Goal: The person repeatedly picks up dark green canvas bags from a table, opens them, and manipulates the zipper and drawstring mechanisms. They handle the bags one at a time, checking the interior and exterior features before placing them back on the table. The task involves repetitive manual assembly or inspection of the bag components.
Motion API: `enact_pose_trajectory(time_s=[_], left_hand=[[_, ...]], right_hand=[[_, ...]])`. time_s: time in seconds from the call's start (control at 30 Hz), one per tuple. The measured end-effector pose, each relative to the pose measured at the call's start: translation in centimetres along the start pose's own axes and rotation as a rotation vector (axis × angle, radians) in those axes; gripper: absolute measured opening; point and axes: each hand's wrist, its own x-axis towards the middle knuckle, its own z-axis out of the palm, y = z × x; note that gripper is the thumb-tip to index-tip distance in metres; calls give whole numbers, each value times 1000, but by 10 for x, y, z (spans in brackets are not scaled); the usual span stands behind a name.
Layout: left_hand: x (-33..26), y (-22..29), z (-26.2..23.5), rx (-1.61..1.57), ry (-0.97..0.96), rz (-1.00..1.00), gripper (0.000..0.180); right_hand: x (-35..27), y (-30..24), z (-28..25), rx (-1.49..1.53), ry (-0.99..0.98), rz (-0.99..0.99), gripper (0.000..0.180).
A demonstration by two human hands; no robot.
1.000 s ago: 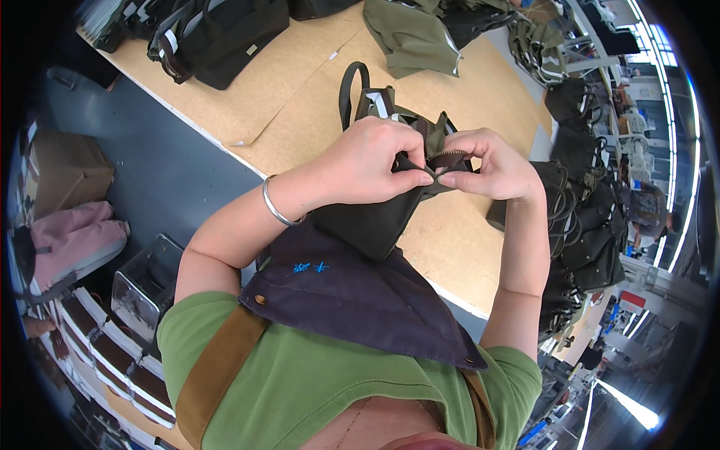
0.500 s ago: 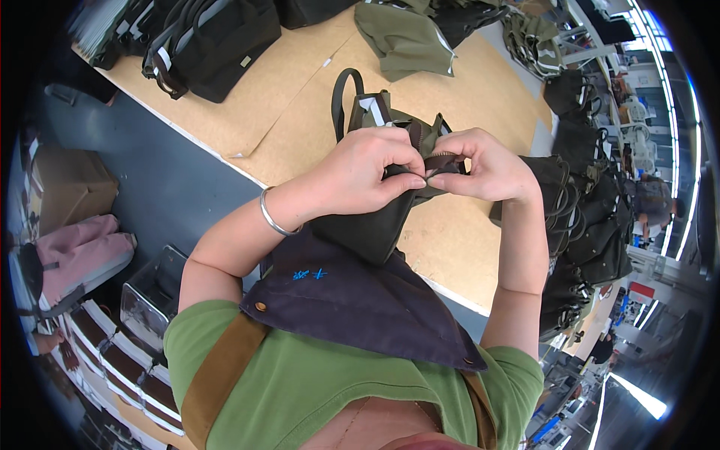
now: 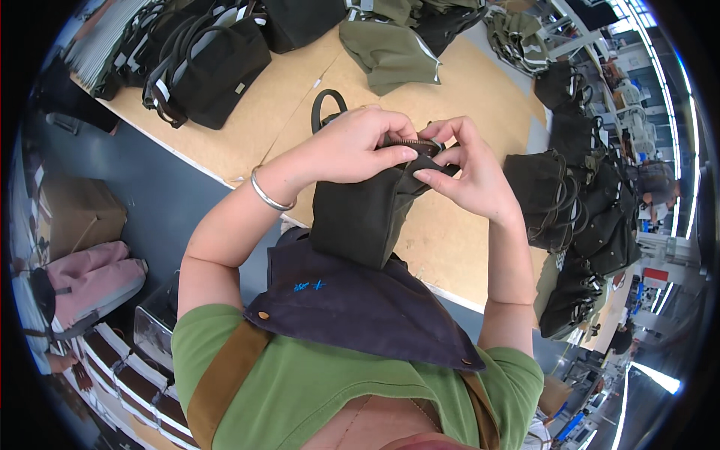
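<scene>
A dark olive-black bag [image 3: 352, 217] stands at the near edge of the table, resting against my apron. Its looped handle [image 3: 328, 105] sticks up behind my left wrist. My left hand [image 3: 371, 142] pinches the bag's upper edge beside a brown-taped metal zipper [image 3: 412, 142]. On the other side of that zipper, my right hand [image 3: 469, 169] grips the fabric at the bag's top corner between thumb and fingers. The hands are close together, and the zipper's end is partly hidden by the fingers.
Dark bags [image 3: 214, 75] are lined up at the table's far left. Olive fabric pieces [image 3: 390, 56] lie at the back. More black bags [image 3: 544, 199] are heaped along the right side. A cardboard box [image 3: 79, 214] and a pink bag [image 3: 97, 281] sit lower left.
My hands have moved slightly apart and changed their grip at the zipper end. More of the bag's front panel now shows, and it stands more upright.
</scene>
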Motion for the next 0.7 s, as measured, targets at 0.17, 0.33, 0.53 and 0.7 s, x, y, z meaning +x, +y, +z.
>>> enact_pose_trajectory(time_s=[0.17,0.33,0.53,0.7], left_hand=[[5,4,-6,231,59,157,12],[7,13,-2,386,83,230,11],[5,18,-1,460,69,294,6],[3,14,-1,435,65,304,6]], right_hand=[[-11,19,-1,-12,2,-97,18],[-12,19,1,32,39,-123,12],[-10,18,3,4,65,-82,12],[-10,17,6,-2,76,-78,11]])
